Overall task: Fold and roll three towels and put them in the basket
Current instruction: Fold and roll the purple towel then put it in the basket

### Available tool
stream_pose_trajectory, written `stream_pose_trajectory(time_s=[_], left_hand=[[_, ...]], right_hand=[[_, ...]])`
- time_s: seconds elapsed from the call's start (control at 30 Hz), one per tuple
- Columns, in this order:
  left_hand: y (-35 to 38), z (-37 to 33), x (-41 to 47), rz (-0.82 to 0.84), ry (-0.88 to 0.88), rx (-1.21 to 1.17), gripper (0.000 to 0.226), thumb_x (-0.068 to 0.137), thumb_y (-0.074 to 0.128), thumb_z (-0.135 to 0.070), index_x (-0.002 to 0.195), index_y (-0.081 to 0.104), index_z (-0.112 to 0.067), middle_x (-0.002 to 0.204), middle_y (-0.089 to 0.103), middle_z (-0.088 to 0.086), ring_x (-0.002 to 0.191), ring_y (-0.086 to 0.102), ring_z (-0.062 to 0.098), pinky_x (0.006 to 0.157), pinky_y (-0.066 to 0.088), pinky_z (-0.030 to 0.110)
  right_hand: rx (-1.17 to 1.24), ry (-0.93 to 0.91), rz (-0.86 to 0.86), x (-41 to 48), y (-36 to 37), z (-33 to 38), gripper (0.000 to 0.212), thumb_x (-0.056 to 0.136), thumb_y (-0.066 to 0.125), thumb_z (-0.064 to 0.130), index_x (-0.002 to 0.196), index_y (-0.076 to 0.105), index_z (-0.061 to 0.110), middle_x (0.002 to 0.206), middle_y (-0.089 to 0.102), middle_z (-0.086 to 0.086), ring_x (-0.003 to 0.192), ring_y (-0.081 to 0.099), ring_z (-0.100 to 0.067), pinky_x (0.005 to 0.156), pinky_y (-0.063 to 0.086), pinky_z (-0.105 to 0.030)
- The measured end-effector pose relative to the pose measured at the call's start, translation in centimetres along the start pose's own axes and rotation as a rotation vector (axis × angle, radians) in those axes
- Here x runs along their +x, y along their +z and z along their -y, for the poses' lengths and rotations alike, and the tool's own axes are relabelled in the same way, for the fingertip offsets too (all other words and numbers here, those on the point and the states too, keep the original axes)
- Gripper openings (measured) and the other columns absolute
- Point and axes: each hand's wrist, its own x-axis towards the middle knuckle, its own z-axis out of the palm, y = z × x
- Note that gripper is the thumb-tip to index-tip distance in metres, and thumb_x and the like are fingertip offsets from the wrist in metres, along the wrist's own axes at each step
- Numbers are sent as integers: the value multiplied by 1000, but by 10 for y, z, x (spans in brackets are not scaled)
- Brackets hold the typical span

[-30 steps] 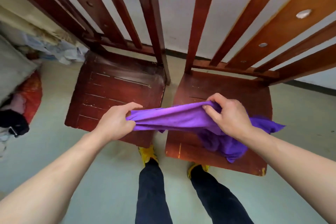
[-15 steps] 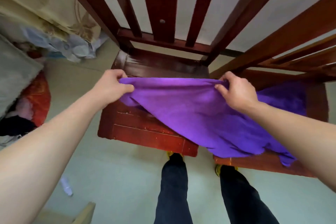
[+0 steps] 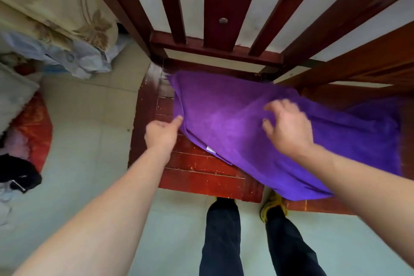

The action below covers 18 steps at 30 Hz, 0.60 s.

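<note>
Holds nothing with the right hand [image 3: 289, 127], fingers spread loose over the purple towel [image 3: 224, 119]. Touches the towel's left edge with the left hand [image 3: 162, 133]; pinching or only brushing, cannot tell. Lies spread across the left chair seat [image 3: 201, 177] and onto the right chair seat [image 3: 322, 206], near corner overhanging.

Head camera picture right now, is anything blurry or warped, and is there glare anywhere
Head view: the right hand is smeared by motion blur, the left hand sharper; the chair back slats fan outward from wide-angle distortion; light is soft, with no strong glare on the purple towel.
</note>
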Motion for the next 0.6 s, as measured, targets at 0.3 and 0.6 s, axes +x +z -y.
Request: stream_pose_trajectory(time_s=[0.3,0.6], left_hand=[[63,34,-31,160,-196,-140,18,86,65,-17,71,57,-11,69,67,10,44,64,19,37,43,20],[12,34,-15,-148,-176,-563,24,95,51,-17,71,49,-15,83,60,13,77,60,25,68,51,38]], right_hand=[[-119,95,356,-61,67,4,33,88,58,36,119,53,24,117,51,-3,113,50,-27,78,46,-37],[88,229,204,-32,34,-25,14,91,52,34,95,59,22,96,71,-11,95,63,-36,71,46,-39]])
